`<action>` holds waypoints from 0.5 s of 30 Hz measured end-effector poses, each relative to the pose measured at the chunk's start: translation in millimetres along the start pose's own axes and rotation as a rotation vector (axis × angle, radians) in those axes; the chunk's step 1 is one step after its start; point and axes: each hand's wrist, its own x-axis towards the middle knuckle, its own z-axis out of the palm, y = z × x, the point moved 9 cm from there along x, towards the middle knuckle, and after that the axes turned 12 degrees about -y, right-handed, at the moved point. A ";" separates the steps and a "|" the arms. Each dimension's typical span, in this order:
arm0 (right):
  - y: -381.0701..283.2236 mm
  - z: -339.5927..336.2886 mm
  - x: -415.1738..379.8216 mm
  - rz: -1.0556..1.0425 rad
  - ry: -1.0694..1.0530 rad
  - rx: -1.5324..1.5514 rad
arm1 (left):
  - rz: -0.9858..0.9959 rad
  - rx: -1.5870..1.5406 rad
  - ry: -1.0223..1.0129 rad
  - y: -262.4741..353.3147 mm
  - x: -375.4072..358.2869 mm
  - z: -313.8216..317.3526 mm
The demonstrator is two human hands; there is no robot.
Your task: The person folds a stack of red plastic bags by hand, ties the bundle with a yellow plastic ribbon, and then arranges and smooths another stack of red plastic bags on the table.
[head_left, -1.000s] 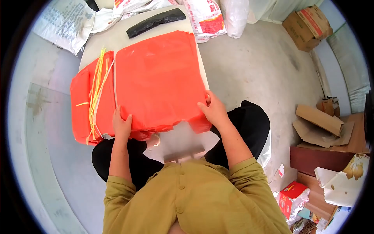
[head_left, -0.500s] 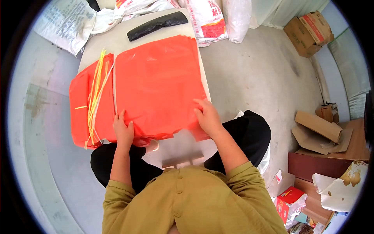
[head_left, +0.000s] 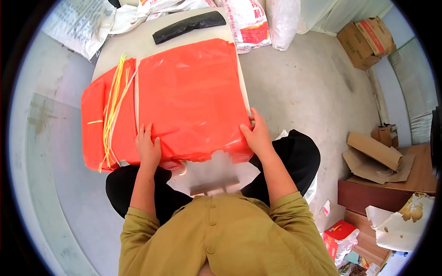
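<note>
A stack of red plastic bags or sheets [head_left: 193,92] lies flat before me, its near edge ragged and hanging over the table's front. My left hand [head_left: 148,148] rests on its lower left corner, fingers stretched forward and apart. At the lower right edge, my right hand [head_left: 258,135] touches the stack with its thumb on top and its fingers spread along the side. To the left is a second, folded red plastic pile [head_left: 93,119]. A bunch of yellow and whitish ties [head_left: 112,117] lies lengthwise over that pile.
A rolled black plastic bundle [head_left: 189,26] sits toward the far end of the table [head_left: 138,34]. Printed white sacks [head_left: 248,23] stand beyond it. Cardboard boxes [head_left: 366,41] are at the far right, with flattened cardboard [head_left: 375,154] nearer on a wooden surface.
My right hand has shifted right and slightly down, to the outer side of the stack. The near right part of the red plastic now lies farther right. My left hand stays about where it was.
</note>
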 end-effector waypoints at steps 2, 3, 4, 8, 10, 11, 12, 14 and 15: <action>1.0 -2.7 4.3 0.058 -0.041 0.076 | 0.006 -0.010 0.008 -2.4 -0.3 0.8; -0.2 -3.8 6.5 0.084 -0.062 0.043 | 0.009 -0.016 0.014 -3.7 -0.2 0.3; -1.1 -4.7 8.4 0.109 -0.083 0.011 | 0.013 -0.025 0.019 -3.7 0.0 -0.1; 5.7 -1.6 13.2 0.235 -0.121 0.193 | 0.032 -0.047 0.042 -6.0 -2.9 0.9; 12.8 1.1 16.9 0.234 -0.123 0.254 | 0.041 -0.059 0.056 -6.1 -1.3 -0.4; 18.7 4.0 15.7 0.239 -0.126 0.285 | 0.040 -0.066 0.057 -6.0 -2.3 -0.9; 24.3 8.6 14.7 0.243 -0.166 0.292 | 0.040 -0.074 0.057 -6.1 -3.2 -0.9; 22.9 14.1 13.7 0.243 -0.248 0.303 | 0.053 -0.082 0.062 -6.7 -2.4 0.2; 17.8 9.6 13.1 0.195 -0.213 0.207 | 0.056 -0.086 0.066 -7.8 -2.7 -0.2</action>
